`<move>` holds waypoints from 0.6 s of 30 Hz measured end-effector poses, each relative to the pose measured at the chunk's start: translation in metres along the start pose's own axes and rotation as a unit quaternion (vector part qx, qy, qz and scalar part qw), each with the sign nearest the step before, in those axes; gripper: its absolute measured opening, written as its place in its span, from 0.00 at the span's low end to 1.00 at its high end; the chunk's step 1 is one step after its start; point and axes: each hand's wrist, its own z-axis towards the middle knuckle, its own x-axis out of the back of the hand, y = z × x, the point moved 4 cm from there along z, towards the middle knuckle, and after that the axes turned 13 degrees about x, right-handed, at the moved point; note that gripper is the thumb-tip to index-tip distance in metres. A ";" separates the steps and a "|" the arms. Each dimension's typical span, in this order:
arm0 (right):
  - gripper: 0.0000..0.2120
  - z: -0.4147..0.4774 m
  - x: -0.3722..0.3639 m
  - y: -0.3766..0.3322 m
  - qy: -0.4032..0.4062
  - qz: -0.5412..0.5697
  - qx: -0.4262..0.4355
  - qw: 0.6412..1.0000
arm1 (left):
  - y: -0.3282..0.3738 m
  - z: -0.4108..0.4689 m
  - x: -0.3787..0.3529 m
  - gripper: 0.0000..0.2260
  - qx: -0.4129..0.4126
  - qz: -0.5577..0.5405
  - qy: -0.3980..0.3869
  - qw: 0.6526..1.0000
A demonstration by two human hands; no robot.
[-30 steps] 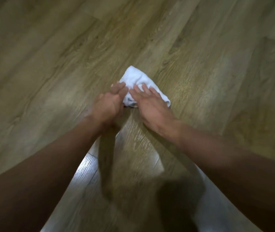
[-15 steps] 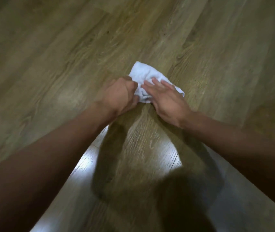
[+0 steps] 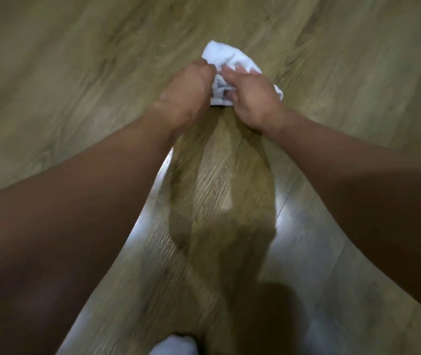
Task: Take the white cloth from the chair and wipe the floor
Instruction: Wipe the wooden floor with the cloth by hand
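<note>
A bunched white cloth [image 3: 226,56] lies on the wood-pattern floor [image 3: 76,73] in the upper middle of the head view. My left hand [image 3: 187,92] is curled into a fist on the cloth's left edge and grips it. My right hand [image 3: 249,96] presses on the cloth's right side with its fingers bent into the folds. Both hands hide the near half of the cloth. The chair is out of view.
Plank flooring fills the whole view, with bright glare patches near the bottom. Shadows of my arms fall on the floor between them. A white object [image 3: 172,344], perhaps a sock, shows at the bottom edge.
My left hand went from flat fingers to a closed fist on the cloth. My right fingers curled into it too. The cloth is more bunched than a second ago.
</note>
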 end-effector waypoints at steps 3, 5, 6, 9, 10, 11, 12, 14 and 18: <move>0.26 -0.027 -0.012 -0.023 0.012 -0.068 0.032 0.997 | 0.002 -0.031 0.002 0.14 -0.001 0.035 -0.009 0.999; 0.26 -0.051 -0.026 -0.045 0.025 -0.085 0.063 0.994 | -0.008 -0.058 -0.002 0.15 0.006 0.084 -0.007 0.996; 0.27 -0.060 -0.031 -0.052 0.023 -0.091 0.076 0.993 | -0.014 -0.072 -0.006 0.17 0.008 0.098 -0.007 0.995; 0.28 -0.059 -0.031 -0.045 -0.054 -0.134 0.104 0.984 | -0.024 -0.097 -0.012 0.21 0.014 0.102 -0.001 0.995; 0.27 -0.051 -0.026 -0.041 -0.073 -0.147 0.111 0.980 | -0.025 -0.096 -0.013 0.22 0.018 0.104 0.000 0.994; 0.26 -0.043 -0.020 -0.039 -0.088 -0.147 0.109 0.979 | -0.024 -0.091 -0.012 0.22 0.032 0.109 -0.010 0.994; 0.25 -0.038 -0.014 -0.038 -0.093 -0.142 0.101 0.980 | -0.022 -0.083 -0.011 0.22 0.039 0.103 -0.016 0.994; 0.24 -0.034 -0.012 -0.039 -0.083 -0.132 0.082 0.984 | -0.018 -0.070 -0.010 0.22 0.051 0.097 -0.028 0.994; 0.23 -0.043 -0.025 -0.054 -0.062 -0.108 0.046 0.991 | -0.021 -0.071 -0.014 0.20 0.097 0.060 -0.004 0.993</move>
